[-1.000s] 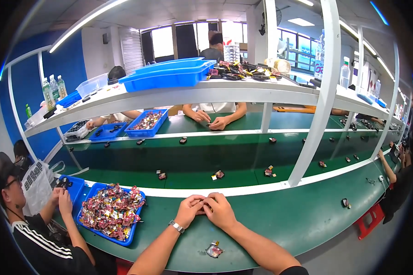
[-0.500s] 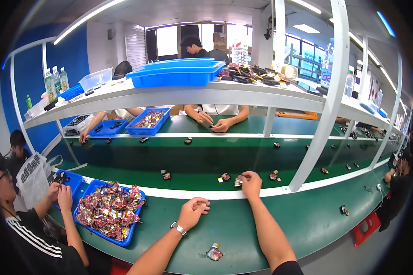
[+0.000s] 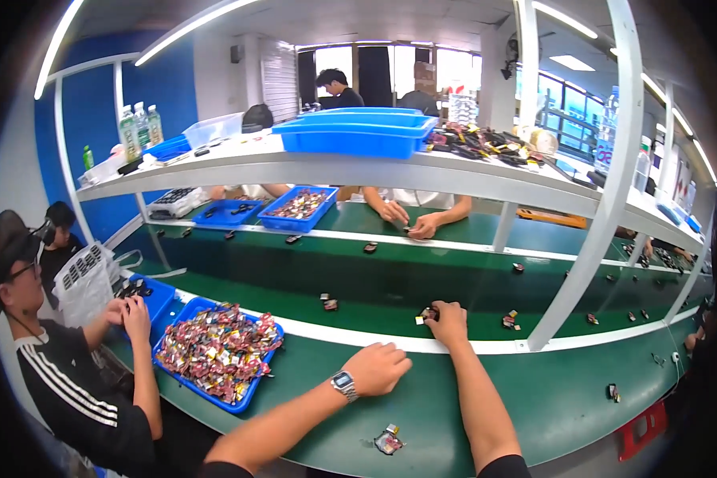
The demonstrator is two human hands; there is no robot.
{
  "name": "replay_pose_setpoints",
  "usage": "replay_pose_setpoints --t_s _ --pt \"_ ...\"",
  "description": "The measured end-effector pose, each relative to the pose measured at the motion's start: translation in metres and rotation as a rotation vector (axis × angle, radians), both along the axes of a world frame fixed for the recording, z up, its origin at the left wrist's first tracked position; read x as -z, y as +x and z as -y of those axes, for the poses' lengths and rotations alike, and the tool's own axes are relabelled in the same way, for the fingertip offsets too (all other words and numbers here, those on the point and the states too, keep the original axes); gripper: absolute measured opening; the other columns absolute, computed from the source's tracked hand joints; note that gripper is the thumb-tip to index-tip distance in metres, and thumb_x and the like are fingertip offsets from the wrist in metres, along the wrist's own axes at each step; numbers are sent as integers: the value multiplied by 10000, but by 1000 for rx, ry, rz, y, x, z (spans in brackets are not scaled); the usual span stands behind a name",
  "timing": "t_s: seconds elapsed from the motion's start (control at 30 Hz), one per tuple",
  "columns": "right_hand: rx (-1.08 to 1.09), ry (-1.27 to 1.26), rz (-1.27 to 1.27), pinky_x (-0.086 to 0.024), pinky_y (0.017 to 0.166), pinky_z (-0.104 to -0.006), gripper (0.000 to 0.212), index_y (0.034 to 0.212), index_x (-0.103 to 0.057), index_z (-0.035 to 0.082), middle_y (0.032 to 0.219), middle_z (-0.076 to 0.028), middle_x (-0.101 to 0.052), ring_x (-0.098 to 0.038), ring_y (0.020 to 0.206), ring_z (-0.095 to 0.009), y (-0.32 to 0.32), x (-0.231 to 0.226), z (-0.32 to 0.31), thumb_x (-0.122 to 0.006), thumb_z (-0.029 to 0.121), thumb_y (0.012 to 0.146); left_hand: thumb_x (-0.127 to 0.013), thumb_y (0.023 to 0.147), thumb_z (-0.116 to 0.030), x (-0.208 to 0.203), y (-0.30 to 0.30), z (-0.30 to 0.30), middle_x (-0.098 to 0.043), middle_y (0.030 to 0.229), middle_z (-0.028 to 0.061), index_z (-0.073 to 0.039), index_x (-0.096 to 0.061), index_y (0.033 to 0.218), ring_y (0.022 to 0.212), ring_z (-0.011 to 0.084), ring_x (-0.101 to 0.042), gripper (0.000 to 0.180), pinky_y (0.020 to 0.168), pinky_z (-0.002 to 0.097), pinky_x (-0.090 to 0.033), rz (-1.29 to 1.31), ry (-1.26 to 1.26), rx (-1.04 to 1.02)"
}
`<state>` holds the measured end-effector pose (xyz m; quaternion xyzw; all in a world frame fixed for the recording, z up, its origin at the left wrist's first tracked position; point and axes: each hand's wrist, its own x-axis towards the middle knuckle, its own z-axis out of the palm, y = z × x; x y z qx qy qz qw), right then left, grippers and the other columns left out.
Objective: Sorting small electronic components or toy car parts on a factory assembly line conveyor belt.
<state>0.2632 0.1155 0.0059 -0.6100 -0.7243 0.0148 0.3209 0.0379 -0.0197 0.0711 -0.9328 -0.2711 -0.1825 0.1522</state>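
My right hand point(image 3: 448, 323) reaches over the white rail to the dark green belt. Its thumb and fingers close on a small electronic part point(image 3: 422, 319) with a dark piece and white-and-yellow tabs, partly hidden by the fingers. My left hand point(image 3: 377, 369), with a metal watch at the wrist, hovers palm down over the near green table point(image 3: 311, 422). Its fingers curl loosely and nothing shows in them. Between my forearms, near the table's front edge, lies another electronic part point(image 3: 389, 440), reddish with a yellow-white tab.
A blue tray point(image 3: 247, 401) heaped with similar parts point(image 3: 215, 350) stands at left, beside a seated co-worker point(image 3: 72, 374) handling something small. More parts point(image 3: 510, 319) lie spaced along the belt point(image 3: 374, 275). A white post point(image 3: 589, 239) and overhead shelf point(image 3: 334, 169) stand ahead; another person's hands point(image 3: 410, 221) work beyond.
The whole view has shifted, moving the scene rightward. My right fingers have closed in around the part on the belt. My left hand has turned further palm down.
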Motion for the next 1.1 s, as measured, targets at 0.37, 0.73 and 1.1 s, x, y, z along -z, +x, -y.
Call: replay_pose_setpoints --t_s 0.37,0.73,1.1 --pt "-382 46 -313 -440 967 -377 505 1161 -630 69 1103 -97 -650 -557 1078 -296 -8 -42 103 -799 67 684 -604 727 -151 -40 -3 30 -554 768 7 -63 -583 837 749 146 -546 143 629 260 -427 -125 420 306" --pt "-699 -14 -253 -436 987 -385 616 1315 -545 112 1155 -89 -618 -527 1121 -292 -42 -51 151 -754 51 738 -504 996 -278 35 -38 -2 -660 966 55 -25 -625 1130 821 124 -616 311 686 278 -504 880 -1310 -167" --pt "-441 318 -83 -520 822 -371 286 1021 -671 83 1098 -75 -619 -600 991 -279 -76 -35 151 -733 79 742 -488 970 -76 60 -40 -6 -592 1180 132 -19 -470 1292 1086 251 -623 327 963 424 -525 1375 -1727 97"
